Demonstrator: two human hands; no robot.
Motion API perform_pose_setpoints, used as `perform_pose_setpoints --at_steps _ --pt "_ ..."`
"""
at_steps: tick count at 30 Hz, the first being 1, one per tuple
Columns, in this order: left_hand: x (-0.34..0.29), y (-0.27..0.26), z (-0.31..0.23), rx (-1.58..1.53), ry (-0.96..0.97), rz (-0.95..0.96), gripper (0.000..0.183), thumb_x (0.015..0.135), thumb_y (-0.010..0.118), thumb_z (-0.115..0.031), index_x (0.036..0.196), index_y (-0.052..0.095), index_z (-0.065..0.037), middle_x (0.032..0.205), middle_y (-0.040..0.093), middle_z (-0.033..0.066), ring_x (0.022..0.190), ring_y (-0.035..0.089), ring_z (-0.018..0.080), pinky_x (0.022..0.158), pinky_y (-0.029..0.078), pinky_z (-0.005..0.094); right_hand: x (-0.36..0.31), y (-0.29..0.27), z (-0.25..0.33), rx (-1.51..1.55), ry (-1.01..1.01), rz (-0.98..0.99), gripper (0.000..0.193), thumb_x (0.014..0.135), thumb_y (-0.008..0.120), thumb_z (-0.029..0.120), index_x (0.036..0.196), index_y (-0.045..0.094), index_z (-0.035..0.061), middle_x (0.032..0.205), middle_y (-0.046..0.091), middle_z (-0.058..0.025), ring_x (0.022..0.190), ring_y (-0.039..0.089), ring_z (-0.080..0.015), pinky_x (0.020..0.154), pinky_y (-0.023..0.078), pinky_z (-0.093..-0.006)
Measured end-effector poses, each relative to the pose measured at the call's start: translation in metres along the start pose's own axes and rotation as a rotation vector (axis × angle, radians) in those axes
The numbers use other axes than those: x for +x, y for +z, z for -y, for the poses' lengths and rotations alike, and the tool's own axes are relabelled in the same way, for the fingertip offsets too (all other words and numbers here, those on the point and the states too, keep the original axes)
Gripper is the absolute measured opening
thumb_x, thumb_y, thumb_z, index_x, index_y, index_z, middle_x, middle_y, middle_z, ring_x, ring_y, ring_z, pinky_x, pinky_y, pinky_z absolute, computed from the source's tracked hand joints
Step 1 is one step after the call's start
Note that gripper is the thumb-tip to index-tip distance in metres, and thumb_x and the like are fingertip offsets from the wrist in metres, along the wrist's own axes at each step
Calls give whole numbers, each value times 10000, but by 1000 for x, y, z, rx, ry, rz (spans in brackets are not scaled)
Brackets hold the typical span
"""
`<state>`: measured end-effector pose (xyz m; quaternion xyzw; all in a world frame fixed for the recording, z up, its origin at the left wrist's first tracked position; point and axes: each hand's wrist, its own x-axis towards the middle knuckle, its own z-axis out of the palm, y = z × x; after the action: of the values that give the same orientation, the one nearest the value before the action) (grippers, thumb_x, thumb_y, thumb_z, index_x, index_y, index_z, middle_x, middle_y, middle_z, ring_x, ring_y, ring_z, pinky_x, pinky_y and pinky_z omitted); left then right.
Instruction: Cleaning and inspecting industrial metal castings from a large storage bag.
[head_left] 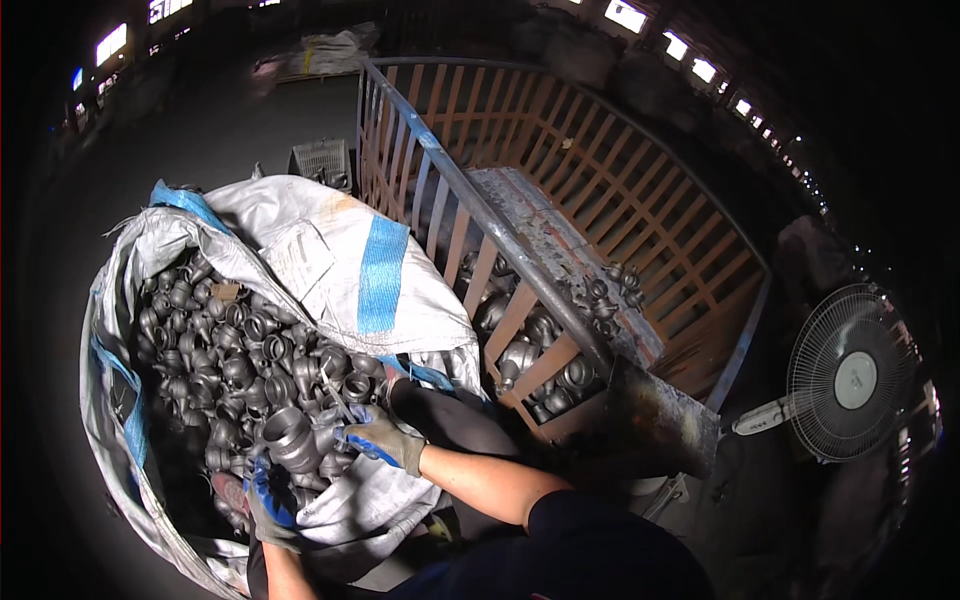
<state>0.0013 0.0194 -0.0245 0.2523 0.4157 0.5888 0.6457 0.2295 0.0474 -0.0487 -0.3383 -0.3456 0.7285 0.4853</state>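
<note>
A grey metal pipe fitting (289, 438) with a wide ringed mouth is gripped low down by my left hand (270, 508), which wears a grey glove with blue coating. My right hand (385, 440), gloved alike, is closed around a thin, light, bar-like tool (336, 392) that slants up and left beside the fitting. The exact kind of this tool cannot be made out. Both hands are over a large white woven sack (110, 300) with blue straps, filled with many similar grey fittings (235, 370). The fingers of my left hand are partly hidden behind the fitting.
A metal cage bin (480, 205) with brown slats stands to the right of the sack, with more fittings (540, 330) inside. At far right is a fan (853, 378). A grey plastic crate (320, 160) sits beyond the sack, and pale folded sacks (335, 52) lie farther back.
</note>
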Motion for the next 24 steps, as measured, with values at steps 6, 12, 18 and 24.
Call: perform_pose_setpoints --at_steps 6,12,18,24 --pt "3 5 -14 -56 48 102 276 910 464 -153 1167 502 -59 1135 559 78 1016 546 175 862 433 308 -2 22 31 -55 18 24 261 839 579 141 1073 577 24 1015 596 -58 733 571 -94 645 475 -235" --pt "-7 31 -26 -57 143 63 282 889 471 -88 1165 500 -41 1152 540 85 1031 529 175 896 423 312 -1 17 32 50 184 -58 196 822 621 169 986 577 72 794 592 -22 633 564 -93 550 457 -220" --pt "0 -15 -7 -55 43 22 350 832 453 8 1176 493 -40 947 568 36 823 534 92 742 434 226 -8 23 35 168 274 -29 261 824 636 237 1055 564 139 801 559 7 654 499 -48 492 390 -199" --pt "-9 29 -30 40 142 -42 399 814 474 14 1200 490 -89 666 465 -22 563 446 64 503 384 203 -1 22 25 127 338 -181 212 841 610 309 953 529 147 595 533 -1 349 357 -54 306 232 -206"
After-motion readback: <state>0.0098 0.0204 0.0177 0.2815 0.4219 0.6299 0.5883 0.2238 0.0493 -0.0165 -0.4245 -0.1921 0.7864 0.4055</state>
